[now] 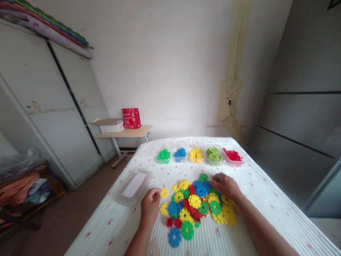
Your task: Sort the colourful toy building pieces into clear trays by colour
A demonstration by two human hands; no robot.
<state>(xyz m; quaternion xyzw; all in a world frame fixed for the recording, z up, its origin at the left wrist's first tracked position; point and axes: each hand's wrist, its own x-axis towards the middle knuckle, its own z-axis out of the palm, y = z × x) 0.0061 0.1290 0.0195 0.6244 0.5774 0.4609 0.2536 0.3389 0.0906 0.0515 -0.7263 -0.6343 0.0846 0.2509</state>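
Note:
On the table lies a mixed pile of notched flower-shaped plastic discs in yellow (195, 201), blue (174, 238) and green (188, 230), with red block pieces (178, 223) among them. At the pile's left edge, my left hand (150, 205) pinches a yellow notched disc (164, 193) by its rim between thumb and fingers. My right hand (227, 185) is at the far right of the pile, its fingers curled in beside a blue disc (207, 185). Whatever is between those fingertips is hidden.
Across the back stand clear tubs of green (163, 155), blue (180, 153), yellow (196, 154), light green (214, 155) and red (233, 155) pieces. A clear plastic container (135, 184) lies left. Behind, a side table (133, 132) carries a red bag (131, 118) and a box (110, 126).

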